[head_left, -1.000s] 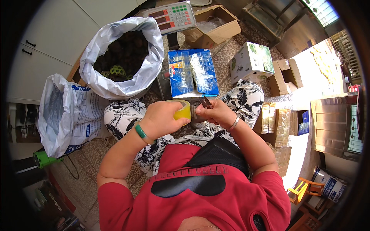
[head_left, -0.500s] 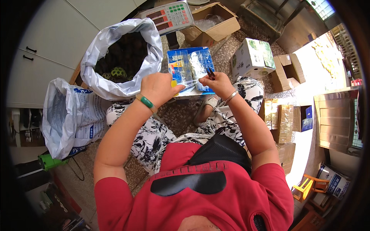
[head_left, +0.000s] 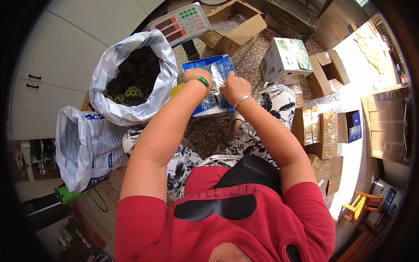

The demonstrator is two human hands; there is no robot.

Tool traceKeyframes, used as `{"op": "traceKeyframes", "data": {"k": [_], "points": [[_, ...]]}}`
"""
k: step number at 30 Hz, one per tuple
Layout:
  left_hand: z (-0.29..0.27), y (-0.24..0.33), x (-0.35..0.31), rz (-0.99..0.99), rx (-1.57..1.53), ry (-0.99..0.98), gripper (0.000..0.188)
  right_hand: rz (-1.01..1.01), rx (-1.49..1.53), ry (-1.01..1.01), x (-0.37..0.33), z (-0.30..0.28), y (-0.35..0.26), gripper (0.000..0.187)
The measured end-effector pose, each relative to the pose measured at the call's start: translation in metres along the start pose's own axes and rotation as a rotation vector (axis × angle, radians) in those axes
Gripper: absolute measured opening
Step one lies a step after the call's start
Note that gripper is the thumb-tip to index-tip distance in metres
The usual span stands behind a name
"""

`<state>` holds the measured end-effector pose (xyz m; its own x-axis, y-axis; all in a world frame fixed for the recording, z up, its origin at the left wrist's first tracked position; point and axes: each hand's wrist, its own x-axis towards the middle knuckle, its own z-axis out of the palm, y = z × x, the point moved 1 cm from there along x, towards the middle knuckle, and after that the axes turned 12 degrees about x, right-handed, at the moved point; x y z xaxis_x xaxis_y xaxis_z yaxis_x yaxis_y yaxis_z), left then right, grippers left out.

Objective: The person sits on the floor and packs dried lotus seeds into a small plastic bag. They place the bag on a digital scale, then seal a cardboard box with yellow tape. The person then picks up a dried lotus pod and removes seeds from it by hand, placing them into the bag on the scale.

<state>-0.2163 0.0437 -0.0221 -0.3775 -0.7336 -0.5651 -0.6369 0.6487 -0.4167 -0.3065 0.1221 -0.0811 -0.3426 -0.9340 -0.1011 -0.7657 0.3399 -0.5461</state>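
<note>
A blue cardboard box with shiny clear tape across its top sits in front of me, between my knees. My left hand is closed over its left side, wrist bent. Beside that wrist shows a yellow piece, which looks like part of a tape roll in this hand; the fingers hide the rest. My right hand is closed above the box's right part. Only a small dark tip of the scissors in it shows, above the fingers. Clear tape lies between the two hands.
At the left stand a large open white sack of dark contents and a smaller white sack. A scale and an open carton are beyond. A white-and-green carton and several brown boxes stand at the right.
My left hand has moved up and right, over the box. The right hand has shifted slightly left and turned, so the scissors are now mostly hidden. The tape no longer stretches visibly between my hands.
</note>
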Motion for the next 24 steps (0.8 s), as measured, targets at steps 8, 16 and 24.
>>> {"op": "traceKeyframes", "data": {"k": [8, 16, 24], "points": [[0.005, 0.015, 0.016, 0.035, 0.030, -0.037, 0.029, 0.229, 0.801, -0.315, 0.021, -0.019, 0.029, 0.034], [0.009, -0.013, 0.019, 0.235, -0.116, -0.121, 0.053, 0.412, 1.016, -0.420, 0.026, 0.030, 0.021, 0.020], [0.025, -0.047, 0.019, 0.308, -0.496, -0.123, 0.064, 0.472, 1.452, -0.472, 0.018, 0.031, 0.005, 0.019]]}}
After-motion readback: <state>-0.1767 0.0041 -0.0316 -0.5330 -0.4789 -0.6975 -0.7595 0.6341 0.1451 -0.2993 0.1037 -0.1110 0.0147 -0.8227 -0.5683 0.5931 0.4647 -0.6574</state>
